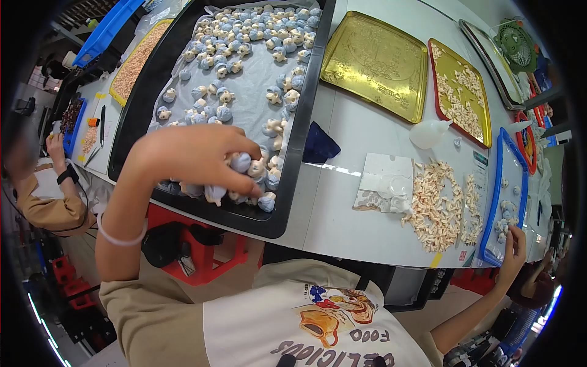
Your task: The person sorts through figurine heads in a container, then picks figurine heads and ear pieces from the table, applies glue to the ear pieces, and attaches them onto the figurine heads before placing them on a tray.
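My left hand [199,156] reaches over the large black tray [295,165], near its front edge. Its thumb and fingers curl around a small blue-and-white piece [240,162]; more such pieces lie just under the hand. Many similar pieces [238,27] stand on the white paper lining [251,85], most densely at the far end. On the right, my right hand [515,251] is at the near right rim of the blue-edged tray [486,244], fingers together. Several blue-and-white pieces [507,211] lie beside its fingertips, and what it pinches is too small to tell.
A gold tray [376,64], a red-edged tray [434,73] of cream bits, a loose pile of cream bits [435,205], a white cardboard piece [382,171] and a dark blue cloth [320,144] are on the table. Another person's hand [55,145] shows at far left.
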Demonstrator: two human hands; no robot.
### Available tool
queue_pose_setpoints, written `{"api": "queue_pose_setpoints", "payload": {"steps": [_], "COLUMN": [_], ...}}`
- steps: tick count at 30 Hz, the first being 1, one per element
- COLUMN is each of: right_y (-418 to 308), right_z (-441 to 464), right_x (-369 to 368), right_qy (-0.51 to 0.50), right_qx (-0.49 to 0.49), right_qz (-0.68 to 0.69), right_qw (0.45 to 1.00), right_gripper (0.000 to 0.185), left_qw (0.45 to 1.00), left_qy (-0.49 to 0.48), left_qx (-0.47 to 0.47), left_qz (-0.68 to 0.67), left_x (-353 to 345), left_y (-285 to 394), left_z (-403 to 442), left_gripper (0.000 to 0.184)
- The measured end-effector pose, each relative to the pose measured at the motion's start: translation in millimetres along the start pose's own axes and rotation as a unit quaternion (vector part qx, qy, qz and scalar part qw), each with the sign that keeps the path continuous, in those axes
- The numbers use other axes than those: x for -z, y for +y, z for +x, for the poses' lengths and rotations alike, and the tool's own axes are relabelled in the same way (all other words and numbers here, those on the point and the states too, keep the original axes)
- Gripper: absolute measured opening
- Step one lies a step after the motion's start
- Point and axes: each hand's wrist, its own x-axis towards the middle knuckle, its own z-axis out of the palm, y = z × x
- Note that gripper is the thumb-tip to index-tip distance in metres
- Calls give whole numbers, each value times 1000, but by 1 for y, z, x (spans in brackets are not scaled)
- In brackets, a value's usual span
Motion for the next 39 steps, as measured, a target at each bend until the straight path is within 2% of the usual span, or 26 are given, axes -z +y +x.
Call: {"api": "queue_pose_setpoints", "payload": {"steps": [1,2,3,5,12,14,18,24,26,27,29,30,33,35,37,39], "right_y": [-1,0,1,5,16,15,15,7,3,2,0,-2,-4,-1,5,9], "right_z": [-1,-2,-3,-5,-11,-12,-12,-8,-5,-4,-2,-1,-2,-5,-8,-11], "right_x": [1,2,3,4,7,5,5,-1,-5,-6,-8,-8,-5,0,4,6], "right_qy": [-1,-3,-3,0,3,3,-1,-1,-1,-3,-12,-13,-21,-27,-16,-6], "right_qx": [-3,-6,-6,-3,-6,-13,-6,-17,0,2,-1,0,-6,-19,-12,-8], "right_qz": [-5,-9,-10,-8,-20,-21,-17,-17,-3,-2,11,10,8,-5,-9,-13], "right_qw": [1000,1000,1000,1000,1000,1000,1000,1000,1000,1000,1000,1000,1000,999,1000,1000], "right_gripper": [16,16,16,16,17,17,17,16,16,16,16,16,18,18,18,18], "left_qw": [999,994,994,990,969,952,943,960,977,977,980,978,975,978,966,946], "left_qy": [52,105,105,127,220,255,266,239,207,208,149,170,207,196,205,239], "left_qx": [9,-22,-23,58,109,163,188,145,41,44,-19,-94,-69,-77,-148,5], "left_qz": [9,14,14,-1,6,35,67,25,-32,-33,-133,-74,-43,-16,-48,-220], "left_x": [-6,-14,-15,-14,-25,-28,-37,-32,-30,-29,-26,-34,-47,-41,-24,2], "left_y": [4,-2,1,9,-4,-6,-2,-1,-3,0,8,1,11,5,-7,-8], "left_z": [-6,-10,-13,-22,-28,-19,-10,-16,-18,-17,-12,-4,9,4,-7,-21], "left_gripper": [51,50,50,47,41,38,36,35,37,37,39,41,41,38,32,26]}}
